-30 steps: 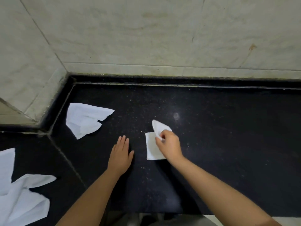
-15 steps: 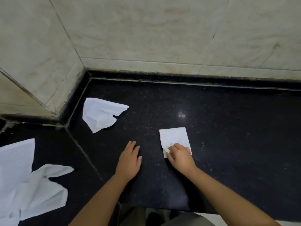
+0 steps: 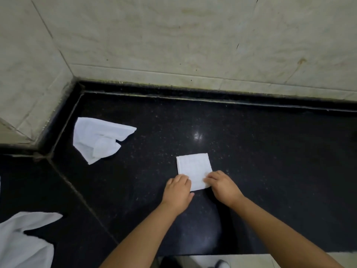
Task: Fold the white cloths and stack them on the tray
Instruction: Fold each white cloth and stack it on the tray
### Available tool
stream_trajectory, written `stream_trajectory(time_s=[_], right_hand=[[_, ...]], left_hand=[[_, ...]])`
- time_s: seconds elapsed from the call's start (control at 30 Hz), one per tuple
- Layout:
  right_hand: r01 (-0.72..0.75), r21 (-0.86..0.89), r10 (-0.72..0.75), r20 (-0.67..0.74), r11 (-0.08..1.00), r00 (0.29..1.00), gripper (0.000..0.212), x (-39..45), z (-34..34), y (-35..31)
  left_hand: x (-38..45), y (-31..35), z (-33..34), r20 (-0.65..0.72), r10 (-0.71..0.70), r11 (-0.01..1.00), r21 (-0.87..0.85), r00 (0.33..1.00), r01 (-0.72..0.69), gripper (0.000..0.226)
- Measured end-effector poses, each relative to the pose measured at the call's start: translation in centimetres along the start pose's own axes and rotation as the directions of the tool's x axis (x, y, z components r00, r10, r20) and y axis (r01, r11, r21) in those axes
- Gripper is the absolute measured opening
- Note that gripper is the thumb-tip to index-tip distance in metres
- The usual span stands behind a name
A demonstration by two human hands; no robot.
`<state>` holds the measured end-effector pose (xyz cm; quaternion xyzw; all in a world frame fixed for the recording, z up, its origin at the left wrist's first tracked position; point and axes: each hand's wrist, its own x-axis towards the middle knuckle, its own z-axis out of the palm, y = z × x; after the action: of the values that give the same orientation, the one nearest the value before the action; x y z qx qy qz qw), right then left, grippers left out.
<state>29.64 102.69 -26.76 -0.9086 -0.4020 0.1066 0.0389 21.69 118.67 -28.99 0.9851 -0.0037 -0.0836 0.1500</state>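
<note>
We find both hands, left (image 3: 178, 187) and right (image 3: 222, 183), fingers curled, pinching the near edge of the folded cloth (image 3: 194, 168) mid-worktop (image 3: 270, 171). Risk: uneven lift unfolds it; no tray visible.

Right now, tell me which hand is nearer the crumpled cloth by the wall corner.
Left. The left hand lies right of and nearer the camera than the crumpled cloth; the right hand sits farther right, past the folded cloth.

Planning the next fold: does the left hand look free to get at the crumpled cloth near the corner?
Probably yes. The left hand only grips the folded cloth's near edge, and bare black counter lies between it and the crumpled cloth; it must let go first.
</note>
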Motion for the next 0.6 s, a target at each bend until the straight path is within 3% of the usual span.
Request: stream_trajectory(time_s=[0.2, 0.3, 0.4, 0.47, 0.6], right_hand=[[-0.083, 0.242, 0.07, 0.058, 0.967, 0.996, 0.018, -1.2, -1.7, 0.1], [-0.186, 0.357, 0.186, 0.035, 0.915, 0.982, 0.017, -3.9, -2.7, 1.3], [-0.27, 0.499, 0.316, -0.008, 0.824, 0.949, 0.021, -8.2, -3.9, 3.9], [-0.298, 0.546, 0.354, 0.002, 0.783, 0.935, 0.02, -11.8, -5.1, 6.1], [-0.355, 0.625, 0.444, 0.015, 0.695, 0.896, 0.019, -20.8, -7.5, 11.3]], left_hand=[[0.4, 1.5, -0.5, 0.0, -0.033, 0.989, 0.142, 0.999, 0.032, 0.03], [0.3, 3.8, -1.0, -0.058, 0.117, 0.985, 0.135, 0.991, -0.108, 0.02], [0.1, 7.5, -0.4, -0.114, 0.215, 0.967, 0.164, 0.97, -0.195, 0.039], [-0.4, 11.4, 0.0, -0.07, 0.268, 0.952, 0.171, 0.961, -0.253, 0.041], [-0.4, 21.1, 0.9, -0.057, 0.383, 0.891, 0.287, 0.922, -0.353, 0.014]])
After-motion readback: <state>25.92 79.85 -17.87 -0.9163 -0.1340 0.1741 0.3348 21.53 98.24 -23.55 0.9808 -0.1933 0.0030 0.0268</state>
